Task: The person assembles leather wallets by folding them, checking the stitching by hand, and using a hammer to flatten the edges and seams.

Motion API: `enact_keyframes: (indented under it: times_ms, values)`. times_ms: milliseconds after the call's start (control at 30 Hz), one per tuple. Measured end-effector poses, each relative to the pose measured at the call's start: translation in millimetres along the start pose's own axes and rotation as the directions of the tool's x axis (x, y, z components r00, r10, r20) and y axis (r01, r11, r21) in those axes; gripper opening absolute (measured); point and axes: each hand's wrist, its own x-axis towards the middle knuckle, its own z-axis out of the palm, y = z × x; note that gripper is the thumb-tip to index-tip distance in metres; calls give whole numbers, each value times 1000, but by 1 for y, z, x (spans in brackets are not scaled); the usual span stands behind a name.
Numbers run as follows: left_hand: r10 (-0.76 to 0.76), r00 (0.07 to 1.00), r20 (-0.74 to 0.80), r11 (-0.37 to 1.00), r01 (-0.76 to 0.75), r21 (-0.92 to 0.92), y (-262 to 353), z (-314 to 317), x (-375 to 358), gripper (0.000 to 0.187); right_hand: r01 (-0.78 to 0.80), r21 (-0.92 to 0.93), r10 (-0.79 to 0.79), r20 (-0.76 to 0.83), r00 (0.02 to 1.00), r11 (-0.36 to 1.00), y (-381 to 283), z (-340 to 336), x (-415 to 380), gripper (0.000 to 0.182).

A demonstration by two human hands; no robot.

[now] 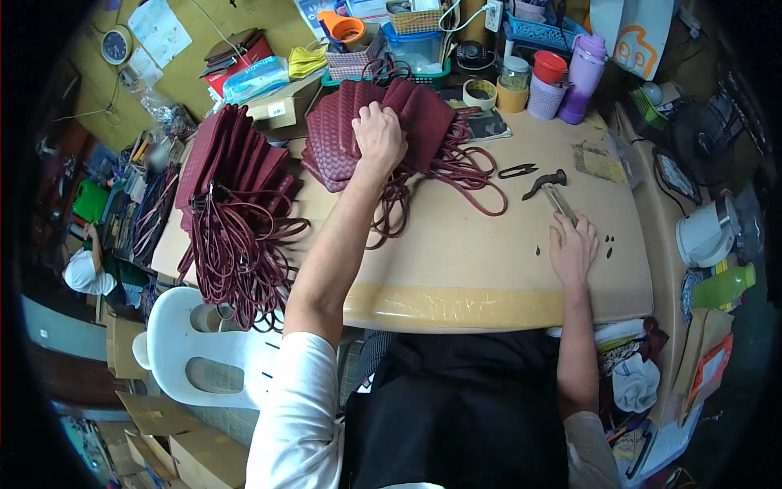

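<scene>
My left hand reaches far across the table, its fingers closed on a maroon woven bag in the back pile; the fingertips are partly hidden. Long thin straps spill from this pile to the right. A hammer with a dark head and pale handle lies at the right of the table. Around its handle end are the fingers of my right hand, which rests low on the tabletop. Small dark pieces lie on both sides of that hand. Black thread snips sit left of the hammer head.
A second pile of maroon bags stands at left, its straps hanging over the table edge. Tape, jars and a purple bottle line the back. A white chair is at front left. Another person is at far left.
</scene>
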Motion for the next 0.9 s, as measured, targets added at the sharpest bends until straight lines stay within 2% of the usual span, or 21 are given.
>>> enact_keyframes:
  times_ms: [33,67,133,200,233,300,333,400,433,500,533,567,600,633,667,700,733,767,800,867,900]
  values:
    - [15,999,40,995,-11,-100,-3,6,3,28,-6,3,6,-1,1000,1000,0,0,-1,33]
    - [21,999,39,995,-17,-97,0,-1,0,28,1,17,-1,-18,1000,1000,1,0,-1,31]
    - [24,999,-36,827,-40,-561,13,-33,-19,15,6,33,-4,-43,999,999,2,0,0,29]
    - [238,889,-392,685,-440,-581,20,-74,-58,19,-35,136,62,-197,978,990,5,-2,-3,23]
    - [319,837,-445,634,-538,-556,19,-86,-82,25,-44,135,70,-197,978,990,6,-3,-5,23]
    - [469,810,-353,629,-587,-510,14,-92,-146,33,17,239,71,-352,933,971,10,-5,-10,18]
    - [595,801,-73,692,-556,-460,8,-81,-185,34,5,234,79,-352,933,972,12,-3,-13,18]
    - [687,685,240,633,-403,-661,12,-106,-230,35,65,507,89,-274,958,859,17,5,-20,18]
    - [695,678,238,626,-407,-665,12,-109,-242,35,16,584,98,-162,982,812,2,-9,-24,19]
    - [592,796,127,511,-248,-823,9,-111,-255,41,-331,749,203,261,944,575,-22,-14,-38,20]
    - [595,793,128,507,-247,-825,6,-108,-255,41,-211,651,97,207,973,729,-39,-22,-45,23]
    - [391,898,199,592,-80,-802,4,-100,-253,44,-76,526,-19,171,985,847,-54,-29,-50,27]
    - [169,950,263,635,99,-766,3,-96,-249,48,-84,521,-9,172,985,850,-64,-30,-53,27]
    - [85,949,302,727,149,-670,6,-93,-238,45,59,403,-110,105,988,913,-71,-31,-56,31]
    - [75,953,295,747,142,-650,3,-74,-234,39,197,267,-219,54,974,943,-74,-33,-59,35]
    - [68,949,309,769,147,-622,3,-64,-227,38,183,260,-203,52,978,948,-71,-27,-61,35]
    - [62,945,320,789,150,-596,5,-59,-222,36,-20,516,-110,220,969,856,-65,-14,-64,35]
    - [28,935,352,749,213,-627,7,-59,-219,34,-243,692,-67,390,919,680,-62,-11,-62,34]
    - [14,921,389,699,269,-663,13,-57,-216,32,-255,676,-34,382,924,691,-54,-14,-66,34]
    - [-52,876,480,258,476,-841,6,-37,-227,21,-370,899,-26,386,922,236,-62,-13,-75,20]
    - [-48,857,512,-32,511,-859,9,-38,-231,20,-345,902,23,351,936,259,-65,-17,-75,10]
